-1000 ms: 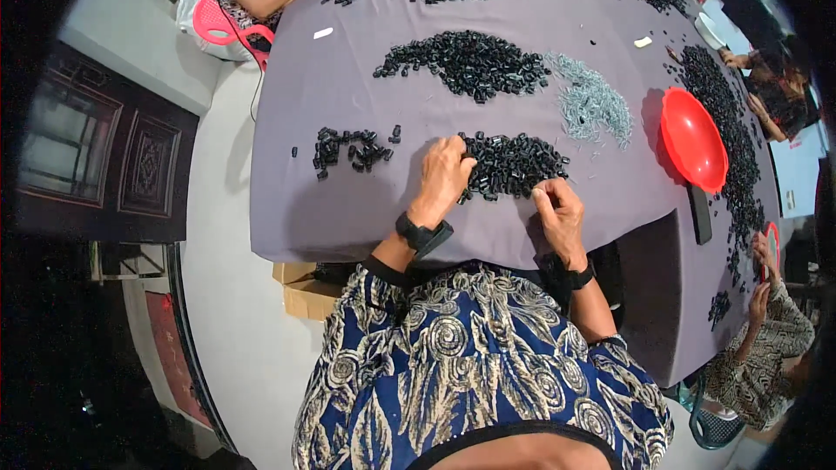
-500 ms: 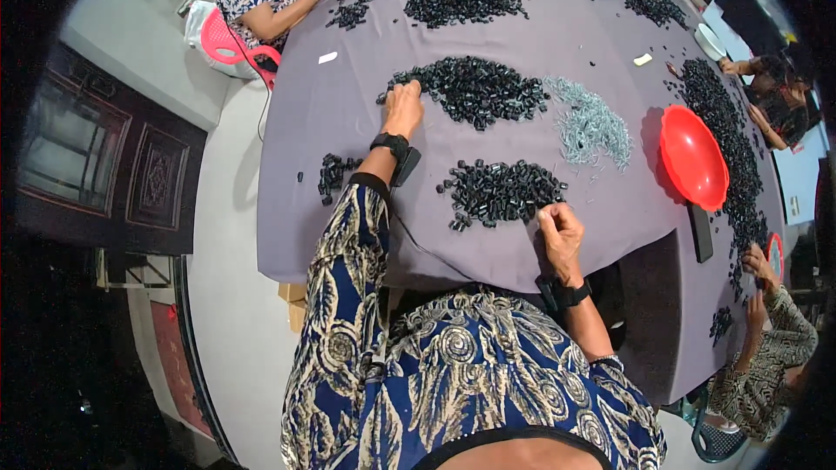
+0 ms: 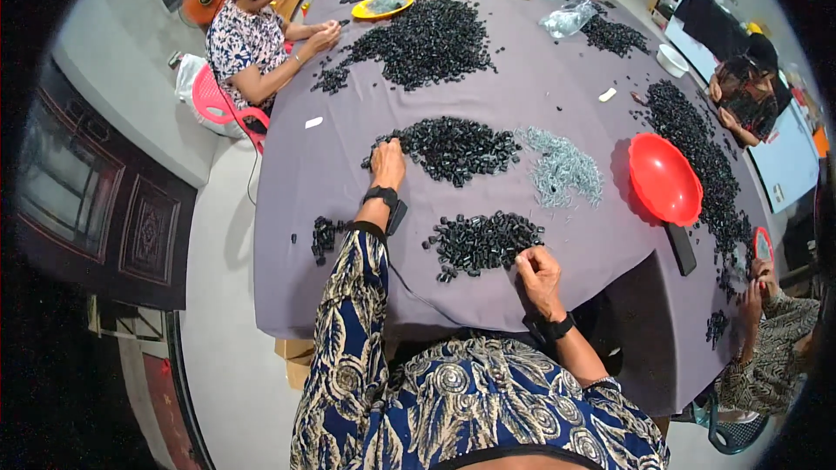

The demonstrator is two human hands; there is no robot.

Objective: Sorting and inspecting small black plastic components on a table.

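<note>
My left hand [image 3: 388,163] reaches far out over the purple-grey tablecloth [image 3: 557,61] and rests on the left edge of a large heap of small black parts [image 3: 457,148]. Whether its fingers hold any parts I cannot tell. My right hand [image 3: 538,271] lies near the table's front edge, fingers curled, at the right end of a nearer heap of black parts [image 3: 483,241]. A small cluster of black parts [image 3: 325,237] sits to the left of my left forearm. Both wrists wear black bands.
A pile of grey metal bits [image 3: 562,171] and a red bowl [image 3: 664,179] lie to the right. A person in a patterned top [image 3: 252,39] sits at the far left by another black heap [image 3: 427,30]. Other people work at the right edge. A yellow dish [image 3: 381,6] stands far back.
My left hand moved from the near heap forward to the larger heap farther out. My right hand stayed by the near heap's right end.
</note>
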